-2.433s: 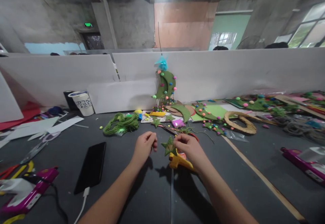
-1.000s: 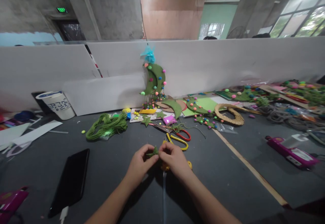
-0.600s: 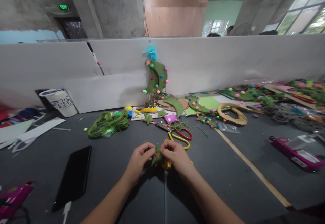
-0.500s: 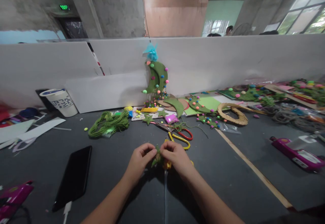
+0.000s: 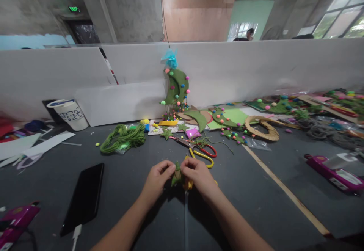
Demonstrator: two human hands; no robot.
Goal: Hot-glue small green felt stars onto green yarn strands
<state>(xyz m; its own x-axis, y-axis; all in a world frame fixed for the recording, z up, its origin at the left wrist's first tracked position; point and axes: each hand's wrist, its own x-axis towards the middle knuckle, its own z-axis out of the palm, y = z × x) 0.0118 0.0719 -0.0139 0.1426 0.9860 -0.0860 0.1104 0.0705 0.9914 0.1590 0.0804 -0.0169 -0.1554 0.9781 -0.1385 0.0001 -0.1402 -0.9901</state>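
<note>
Both of my hands meet over the dark table and pinch a small green felt star (image 5: 176,174) between their fingertips. My left hand (image 5: 158,179) grips its left side, fingers curled. My right hand (image 5: 197,174) grips its right side. A yellow glue gun (image 5: 188,184) lies on the table right under my right hand, mostly hidden, with its clear glue stick (image 5: 185,220) running toward me.
Red and yellow scissors (image 5: 202,152) lie just beyond my hands. A black phone (image 5: 83,198) on a cable lies at the left, green yarn (image 5: 121,140) behind it. A decorated green felt crescent (image 5: 176,88) leans on the white board; a straw ring (image 5: 260,127) and pink glue guns (image 5: 335,173) lie right.
My left hand has come across to join my right on the green star. Since then both hands have stayed pinched on it and barely shifted.
</note>
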